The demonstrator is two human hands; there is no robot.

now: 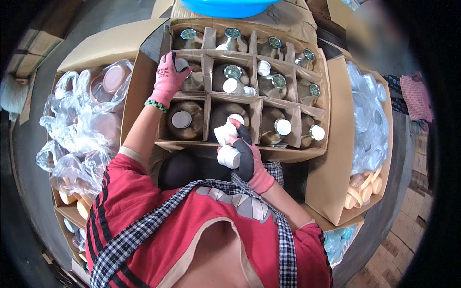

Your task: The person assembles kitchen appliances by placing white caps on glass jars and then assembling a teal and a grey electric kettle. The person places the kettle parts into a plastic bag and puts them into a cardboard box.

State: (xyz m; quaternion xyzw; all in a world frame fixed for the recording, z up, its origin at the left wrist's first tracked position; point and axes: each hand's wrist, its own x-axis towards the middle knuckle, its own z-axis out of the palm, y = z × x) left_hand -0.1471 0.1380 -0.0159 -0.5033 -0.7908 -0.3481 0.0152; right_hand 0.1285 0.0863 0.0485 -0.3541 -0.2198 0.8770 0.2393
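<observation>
A cardboard box [288, 154] with cardboard dividers holds several clear, round-bodied bottles, one per compartment. My left hand [165, 79], in a pink glove with dark fingertips, has its thumb and fingers around a whitish cap [182, 65] on the bottle at the middle row's left end. My right hand [250, 165], gloved in pink and black, clutches several white caps [229, 157] in front of the box. Beside its fingertips, a white cap [235, 119] shows over a front-row bottle. Other front-row bottles wear white caps [181, 119]. Bottles farther back show greenish, uncapped mouths [233, 72].
Loose white caps [231, 86] lie among the middle-row bottles. At left, an open carton [136, 96] holds pinkish lids in clear plastic bags. Another carton [331, 144] at right holds bagged items and cream-coloured pieces [363, 192]. A blue basin [228, 7] stands beyond the bottles.
</observation>
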